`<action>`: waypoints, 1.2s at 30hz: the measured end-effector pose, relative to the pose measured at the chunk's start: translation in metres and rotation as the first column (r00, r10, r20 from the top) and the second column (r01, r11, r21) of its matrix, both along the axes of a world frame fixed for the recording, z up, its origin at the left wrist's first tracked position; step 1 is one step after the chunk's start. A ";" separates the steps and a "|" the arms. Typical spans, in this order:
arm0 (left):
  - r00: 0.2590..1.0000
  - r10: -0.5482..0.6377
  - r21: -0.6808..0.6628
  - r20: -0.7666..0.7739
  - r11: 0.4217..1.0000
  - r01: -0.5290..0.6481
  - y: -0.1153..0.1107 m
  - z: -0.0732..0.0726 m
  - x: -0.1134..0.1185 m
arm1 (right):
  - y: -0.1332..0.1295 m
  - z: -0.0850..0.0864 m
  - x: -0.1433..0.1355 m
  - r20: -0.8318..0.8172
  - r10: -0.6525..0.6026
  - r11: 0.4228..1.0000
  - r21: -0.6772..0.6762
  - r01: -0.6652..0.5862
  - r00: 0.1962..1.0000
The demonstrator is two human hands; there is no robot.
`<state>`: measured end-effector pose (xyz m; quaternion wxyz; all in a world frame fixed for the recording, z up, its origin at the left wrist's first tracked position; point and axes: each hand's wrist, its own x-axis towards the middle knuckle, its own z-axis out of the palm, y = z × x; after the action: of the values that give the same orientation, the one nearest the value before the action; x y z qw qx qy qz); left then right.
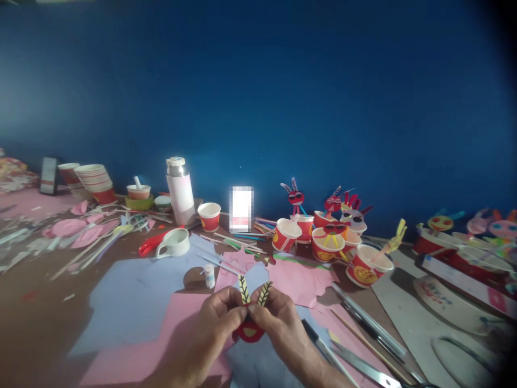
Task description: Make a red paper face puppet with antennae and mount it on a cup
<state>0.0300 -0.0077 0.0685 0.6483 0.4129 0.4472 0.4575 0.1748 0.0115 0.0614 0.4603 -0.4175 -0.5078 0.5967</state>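
Note:
My left hand [221, 319] and my right hand [277, 318] meet at the bottom middle. Both pinch a small red paper cutout [249, 333] with a pale yellow patch on it. Two yellow paper strips [265, 293] with black leaf-like markings stick up from its top in a V, one at each thumb. My fingers cover part of where the strips meet the red piece. Pink paper [186, 323] and blue paper [129, 296] lie beneath the hands. A small white bottle [209, 276] stands just beyond my left hand.
Scissors [363, 366] and a black-tipped marker [329, 350] lie right of my right hand. Red paper cups [286, 235], several bearing paper figures, stand at the back right. A white flask [180, 195], a white mug [177, 243] and paper scraps [86, 235] are to the left.

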 end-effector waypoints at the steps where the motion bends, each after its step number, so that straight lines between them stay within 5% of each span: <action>1: 1.000 0.012 0.008 -0.019 1.000 -0.012 0.000 0.000 0.000 | 0.000 -0.001 0.000 -0.036 0.017 1.000 -0.005 -0.017 0.999; 5: 0.997 0.067 0.004 -0.035 0.998 -0.066 0.002 0.004 -0.001 | 0.001 -0.002 0.000 -0.146 0.081 0.997 0.006 -0.081 0.986; 14: 0.978 0.176 0.004 0.109 0.984 -0.177 0.006 0.012 0.001 | 0.000 0.000 0.006 -0.110 0.043 0.999 0.021 -0.041 0.993; 24: 0.970 0.087 -0.015 0.229 0.996 -0.086 0.006 -0.003 -0.001 | 0.000 0.001 0.005 -0.086 0.010 1.000 0.013 -0.009 0.996; 36: 0.939 0.077 -0.016 0.335 0.997 -0.076 0.005 0.002 0.001 | -0.001 0.001 0.006 -0.165 -0.030 0.999 -0.043 0.023 0.986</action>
<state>0.0314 -0.0024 0.0705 0.6972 0.3102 0.3468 0.5453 0.1809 0.0106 0.0621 0.5002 -0.3826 -0.4496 0.6335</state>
